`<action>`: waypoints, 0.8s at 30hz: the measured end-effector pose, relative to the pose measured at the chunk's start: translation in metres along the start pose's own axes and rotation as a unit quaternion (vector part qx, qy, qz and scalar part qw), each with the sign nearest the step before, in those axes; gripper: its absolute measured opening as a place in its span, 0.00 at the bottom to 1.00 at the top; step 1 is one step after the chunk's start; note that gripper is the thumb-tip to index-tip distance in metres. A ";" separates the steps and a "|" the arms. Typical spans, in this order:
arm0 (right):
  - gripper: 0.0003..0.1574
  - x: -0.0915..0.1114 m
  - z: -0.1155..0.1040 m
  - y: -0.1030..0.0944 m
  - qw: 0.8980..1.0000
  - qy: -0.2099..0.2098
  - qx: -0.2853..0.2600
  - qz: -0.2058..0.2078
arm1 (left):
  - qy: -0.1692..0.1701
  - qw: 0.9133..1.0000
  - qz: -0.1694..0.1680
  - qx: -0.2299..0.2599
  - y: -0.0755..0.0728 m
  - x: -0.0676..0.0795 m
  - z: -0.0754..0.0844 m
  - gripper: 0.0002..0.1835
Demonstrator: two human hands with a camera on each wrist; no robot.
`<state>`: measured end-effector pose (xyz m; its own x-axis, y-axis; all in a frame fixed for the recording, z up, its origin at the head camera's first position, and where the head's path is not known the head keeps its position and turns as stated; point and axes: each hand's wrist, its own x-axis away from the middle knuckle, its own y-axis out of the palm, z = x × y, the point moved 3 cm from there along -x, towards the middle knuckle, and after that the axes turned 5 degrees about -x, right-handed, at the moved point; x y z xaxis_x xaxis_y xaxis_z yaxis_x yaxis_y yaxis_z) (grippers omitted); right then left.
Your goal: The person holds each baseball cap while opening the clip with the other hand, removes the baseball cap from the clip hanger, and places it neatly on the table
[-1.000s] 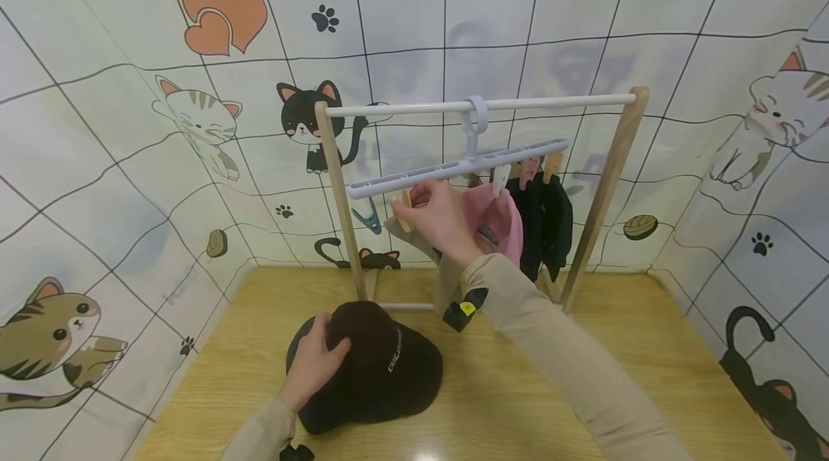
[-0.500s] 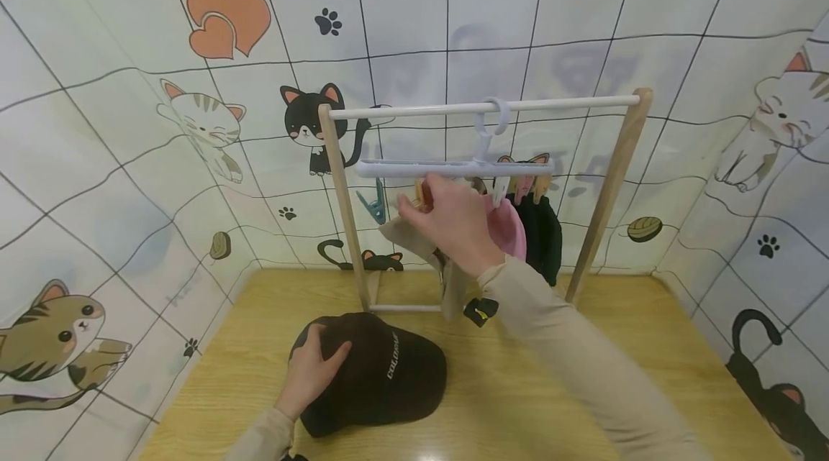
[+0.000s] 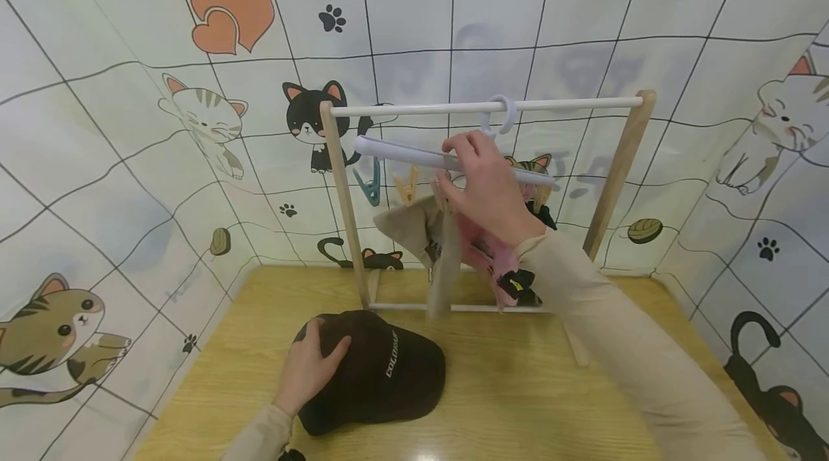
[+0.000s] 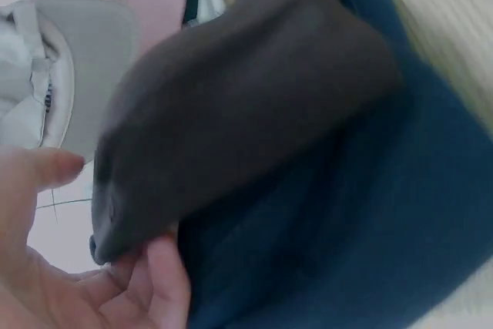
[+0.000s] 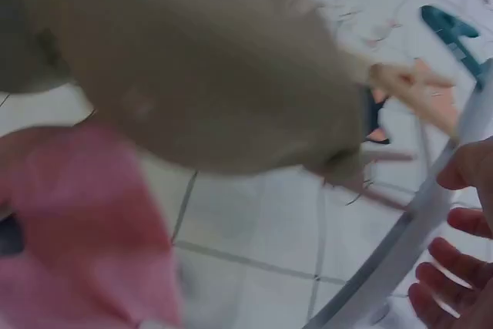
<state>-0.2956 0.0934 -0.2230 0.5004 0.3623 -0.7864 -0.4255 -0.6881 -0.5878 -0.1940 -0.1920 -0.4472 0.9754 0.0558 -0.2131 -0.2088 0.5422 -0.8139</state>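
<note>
A dark brown cap [image 3: 363, 360] with white lettering is set on a wood-grained table [image 3: 518, 411], nearer the left edge than the right. Its crown is held at the back by the left hand [image 3: 309, 367]: in the left wrist view the fingers are curled against the cap's edge, and the thumb is held apart from them.

Near the table's back edge, a small rack [image 3: 343, 209] with wooden posts is topped by a white rod [image 3: 401, 109]. From this rod a pale lilac hanger [image 3: 404, 153] is hung by its hook, its bar tilted with the left end higher. The right hand [image 3: 488, 188] is raised at the middle of the bar, its fingers spread apart and loosely bent; whether the bar is touched cannot be told.

Along the bar, a teal clip [image 3: 368, 184] is hung closest to the left end, followed by a tan clip [image 3: 406, 188]. A beige cap [image 3: 404, 224] is hung below the bar, its edge met by a pale pink clip [image 5: 393, 156] near the right thumb. Just beside it a pink cap [image 5: 92, 236] is hung, and farther along, toward the right post, a black cloth item [image 3: 544, 213] is partly hidden by the right hand and arm. The table is backed by a white sheet [image 3: 414, 8] printed with cats and grid lines.
</note>
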 end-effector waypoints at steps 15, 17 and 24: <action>0.28 0.006 0.027 0.018 0.990 -0.105 0.085 -0.036 | 0.054 0.991 0.105 -0.067 -0.028 -0.012 0.016 0.24; 0.30 0.006 0.027 0.018 0.989 -0.106 0.100 -0.039 | 0.064 0.989 0.112 -0.078 -0.029 -0.015 0.021 0.24; 0.35 0.005 0.024 0.022 0.976 -0.125 0.161 -0.075 | 0.100 0.986 0.104 -0.082 -0.025 -0.029 0.051 0.25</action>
<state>-0.3204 0.0957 -0.2444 0.3920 0.6134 -0.6856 -0.5970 -0.3974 -0.6969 -0.2136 -0.1648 -0.3933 0.8802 -0.0239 -0.4740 -0.4276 0.3934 -0.8138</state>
